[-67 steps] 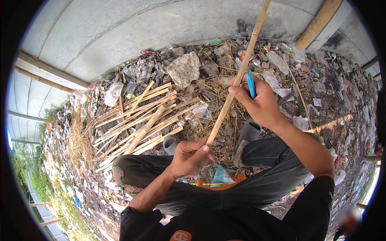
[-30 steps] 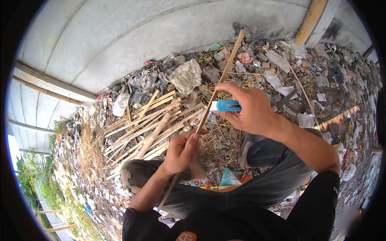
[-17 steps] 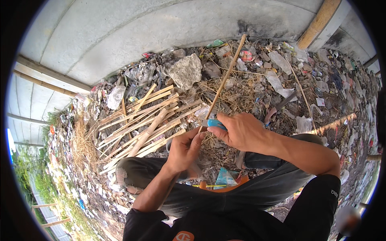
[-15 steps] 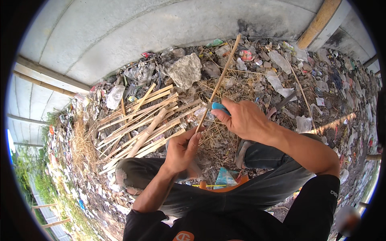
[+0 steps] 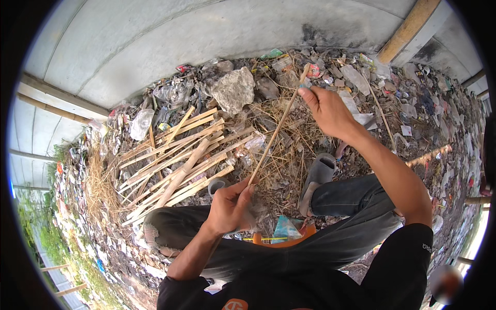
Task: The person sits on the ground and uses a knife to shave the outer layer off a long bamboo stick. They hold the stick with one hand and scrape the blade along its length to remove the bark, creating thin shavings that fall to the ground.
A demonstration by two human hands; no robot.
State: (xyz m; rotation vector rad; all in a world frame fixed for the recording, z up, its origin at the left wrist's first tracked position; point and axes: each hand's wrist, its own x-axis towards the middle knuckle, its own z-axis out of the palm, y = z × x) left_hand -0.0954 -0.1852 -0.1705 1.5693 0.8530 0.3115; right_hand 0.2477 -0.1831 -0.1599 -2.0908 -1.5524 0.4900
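A long thin wooden stick (image 5: 278, 129) slants from near my lap up and away to the right. The fingers and thumb of my left hand (image 5: 228, 206) pinch its near end. Close to its far end, my right hand (image 5: 330, 113) is closed on a blue-handled knife (image 5: 303, 89), held against the stick. Only a bit of the knife's blue shows now; the fingers hide the rest, and I cannot make out the blade.
Split wooden strips (image 5: 170, 165) lie piled at the left, with a pale rock (image 5: 233, 90) beyond. Litter and straw cover the ground. A grey wall (image 5: 206, 36) stands behind. My sandal (image 5: 321, 168) and an orange stool edge (image 5: 289, 242) are near.
My right hand has slid with the knife away from me along the stick, from its middle toward its far end. The stick's far end dips slightly; my left hand keeps its pinch.
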